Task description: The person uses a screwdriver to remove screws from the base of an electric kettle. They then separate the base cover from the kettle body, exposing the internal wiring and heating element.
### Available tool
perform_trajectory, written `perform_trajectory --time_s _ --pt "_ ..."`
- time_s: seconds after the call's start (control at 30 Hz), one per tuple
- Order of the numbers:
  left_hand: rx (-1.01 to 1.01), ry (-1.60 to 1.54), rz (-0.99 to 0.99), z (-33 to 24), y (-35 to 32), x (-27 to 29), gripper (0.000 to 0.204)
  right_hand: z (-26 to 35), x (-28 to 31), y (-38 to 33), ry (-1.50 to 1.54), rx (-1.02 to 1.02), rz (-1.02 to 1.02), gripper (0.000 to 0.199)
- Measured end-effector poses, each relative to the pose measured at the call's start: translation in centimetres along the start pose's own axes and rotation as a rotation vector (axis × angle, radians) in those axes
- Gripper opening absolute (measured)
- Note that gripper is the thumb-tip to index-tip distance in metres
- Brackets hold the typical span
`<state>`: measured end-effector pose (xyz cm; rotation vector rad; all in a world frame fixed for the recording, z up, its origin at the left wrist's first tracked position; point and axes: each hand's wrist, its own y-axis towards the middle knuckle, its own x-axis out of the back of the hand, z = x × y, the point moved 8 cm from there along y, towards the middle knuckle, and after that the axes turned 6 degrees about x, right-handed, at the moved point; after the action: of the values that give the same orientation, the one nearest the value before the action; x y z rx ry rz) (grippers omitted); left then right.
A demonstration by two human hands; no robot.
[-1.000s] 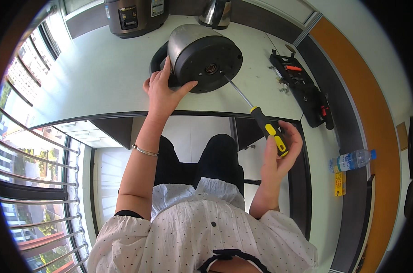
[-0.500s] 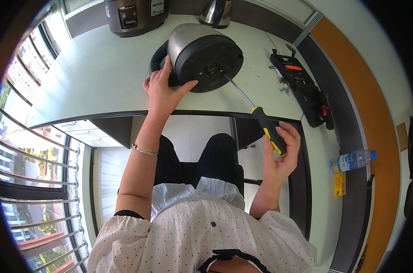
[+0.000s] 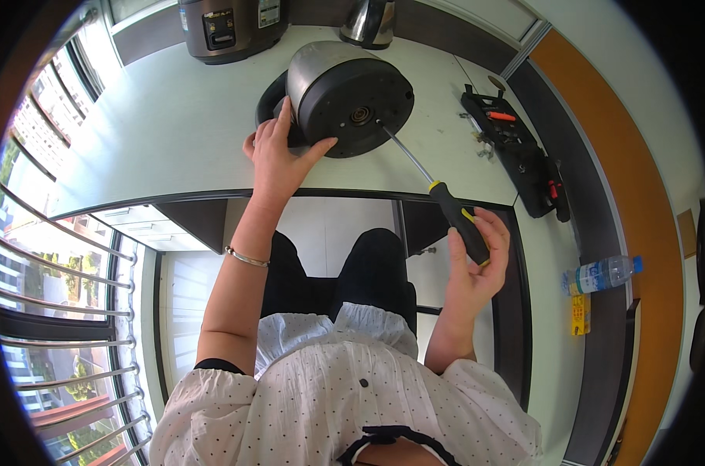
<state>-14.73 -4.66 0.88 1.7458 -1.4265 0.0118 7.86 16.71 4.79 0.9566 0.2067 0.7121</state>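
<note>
An electric kettle (image 3: 356, 109) lies on its side on the pale tabletop, its round black base turned toward me. My left hand (image 3: 282, 151) steadies it, fingers against the side by the black handle and thumb on the edge of the base. In my right hand (image 3: 480, 256) is a screwdriver (image 3: 455, 213) with a black and yellow grip, held between thumb and fingers. Its metal shaft slants up to the left, and the tip meets a small screw hole in the base, right of the round brass-coloured connector.
A rice cooker (image 3: 232, 31) and a second kettle (image 3: 368, 23) stand at the back. To the right lies an open black tool case (image 3: 515, 147), with small metal bits (image 3: 483, 144) beside it. Farther right are a water bottle (image 3: 601, 274) and a yellow box (image 3: 580, 314).
The screwdriver's grip has turned in my right fingers, so its yellow marks show differently. The tip stays at the same hole; the kettle and my left hand have hardly moved.
</note>
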Motion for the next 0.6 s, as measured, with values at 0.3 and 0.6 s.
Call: perform_trajectory --time_s 0.3,0.6 --pt "-0.010 0.027 -0.007 0.1 0.0 -0.2 0.088 0.2 0.2 -0.1 0.011 0.000 -0.012 0.034" --pt "-0.119 0.100 -0.198 -2.0 -0.7 1.9 0.078 0.3 0.2 -0.3 -0.016 0.016 0.002 0.033"
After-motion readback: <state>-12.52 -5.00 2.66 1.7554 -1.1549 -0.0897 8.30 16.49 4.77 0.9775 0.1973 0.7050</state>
